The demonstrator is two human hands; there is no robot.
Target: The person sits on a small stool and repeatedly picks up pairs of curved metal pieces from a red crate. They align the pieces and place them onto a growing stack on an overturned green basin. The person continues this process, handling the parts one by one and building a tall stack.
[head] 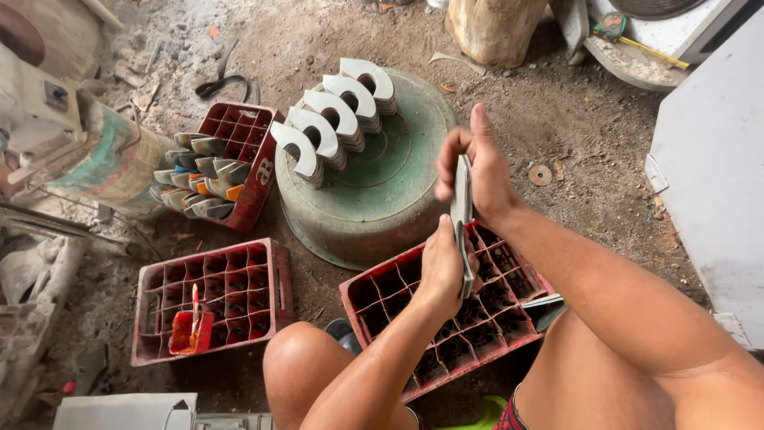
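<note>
We see an upturned basin (382,199) on the dirt floor (573,135), with stacks of horseshoe-shaped pieces (334,119) on top. Left of it sits a crate (255,171) with more pieces in it. Nearer us lie two crates: one (215,299) left, one (446,318) right, between the knees. A log (493,28) stands behind the basin.

Both hands are on a thin grey metal piece (461,215) held edge-up over a red bottle crate (446,318): the right hand (477,171) pinches the top, the left hand (443,267) grips the bottom. Just beyond sits an upturned green basin (382,191) with five stacks of grey horseshoe-shaped cutouts (334,119) lined up on it. Left of that, another red crate (239,163) holds more bent metal pieces (199,175), and a third crate (211,299) nearer the knee has a small orange cup (191,330) in it. Dirt floor (573,127) all around.
</note>
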